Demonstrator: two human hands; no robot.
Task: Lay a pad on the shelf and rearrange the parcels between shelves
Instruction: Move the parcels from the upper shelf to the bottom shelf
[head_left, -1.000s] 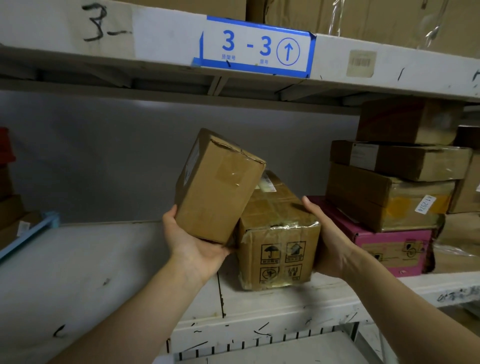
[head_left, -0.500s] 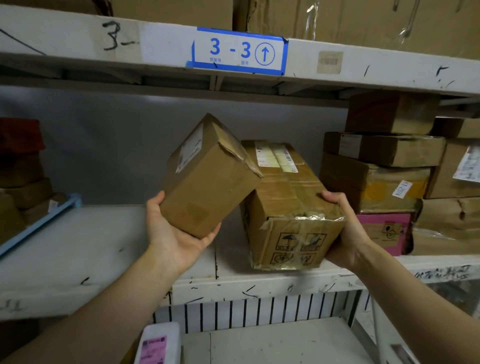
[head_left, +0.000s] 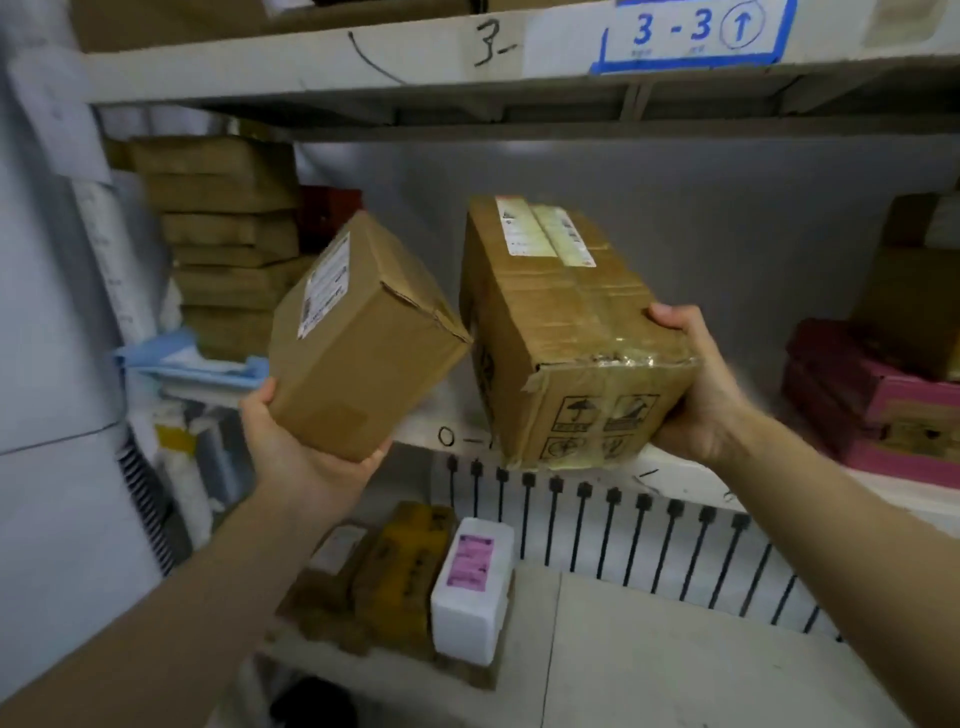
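Note:
My left hand (head_left: 306, 457) cups a small plain cardboard box (head_left: 358, 343) from below; the box is tilted, with a white label on its upper left face. My right hand (head_left: 696, 395) grips the right end of a larger taped cardboard box (head_left: 566, 332) with handling symbols on its near face. This larger box is lifted and held in front of the middle shelf's edge (head_left: 670, 467). The two boxes almost touch at one corner. On the middle shelf at the left lies a folded blue pad (head_left: 182, 358).
A stack of brown parcels (head_left: 228, 234) stands at the shelf's back left. Pink and brown boxes (head_left: 883, 405) sit at the right. On the lower shelf (head_left: 675, 649) lie a white foam box (head_left: 472, 587) and yellowish parcels (head_left: 405, 566). The upper shelf carries the "3-3" label (head_left: 691, 31).
The larger box has been lifted off the middle shelf by my right hand. Both boxes have come toward me and leftward. The view has swung left and down, showing the lower shelf.

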